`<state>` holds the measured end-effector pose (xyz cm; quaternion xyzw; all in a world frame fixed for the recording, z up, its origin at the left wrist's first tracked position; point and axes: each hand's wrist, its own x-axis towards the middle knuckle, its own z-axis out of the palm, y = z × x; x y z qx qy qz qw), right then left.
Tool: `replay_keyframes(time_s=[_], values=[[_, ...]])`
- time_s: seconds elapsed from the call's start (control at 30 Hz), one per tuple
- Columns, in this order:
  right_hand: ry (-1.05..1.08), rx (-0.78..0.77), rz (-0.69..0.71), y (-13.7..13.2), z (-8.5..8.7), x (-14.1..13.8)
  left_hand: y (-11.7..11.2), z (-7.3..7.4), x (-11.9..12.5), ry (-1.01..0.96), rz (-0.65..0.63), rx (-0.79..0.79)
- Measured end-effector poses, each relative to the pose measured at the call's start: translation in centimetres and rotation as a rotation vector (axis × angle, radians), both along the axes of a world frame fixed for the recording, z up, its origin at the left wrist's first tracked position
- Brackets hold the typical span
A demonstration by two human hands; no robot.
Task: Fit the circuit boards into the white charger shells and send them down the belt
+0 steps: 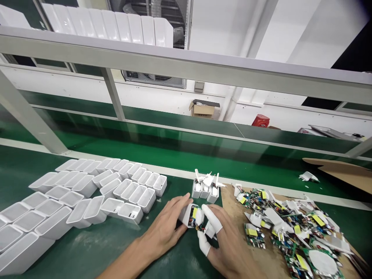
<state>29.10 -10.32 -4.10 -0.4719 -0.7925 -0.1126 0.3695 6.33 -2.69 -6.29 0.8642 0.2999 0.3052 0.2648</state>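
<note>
Right hand [232, 248] cut off at the bottom edge, white shell [186, 215] half hidden under left hand [167, 224], circuit board pile [293, 232] running off the lower right corner.

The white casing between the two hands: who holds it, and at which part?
The left hand grips the casing by its outer side. The right hand presses a circuit board into its open end with cotted fingertips.

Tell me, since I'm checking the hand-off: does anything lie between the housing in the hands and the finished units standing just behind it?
Nothing visible does. The white housing, held by the left hand and right hand, sits just before the standing units, with only bare green mat between them.
</note>
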Motion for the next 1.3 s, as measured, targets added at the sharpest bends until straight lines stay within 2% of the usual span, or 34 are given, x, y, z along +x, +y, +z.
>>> replay_keyframes(time_s=[0.47, 0.8, 1.03, 1.17, 1.3], values=[[-0.005, 0.011, 0.003, -0.2, 0.0, 0.0, 0.0, 0.2, 0.0, 0.005, 0.002, 0.032], [-0.044, 0.008, 0.013, 0.0, -1.1, 0.0, -0.2, -0.1, 0.1, 0.009, -0.004, 0.056], [-0.01, -0.07, 0.032, -0.2, -0.7, -0.1, -0.3, -0.2, 0.1, -0.011, -0.007, 0.042], [0.054, -0.104, 0.071, -0.4, -0.6, 0.0, -0.6, -0.1, 0.0, -0.035, -0.047, -0.001], [0.219, -0.243, 0.167, -0.5, 0.1, 0.6, -0.8, 0.3, 0.0, -0.06, -0.146, -0.205]])
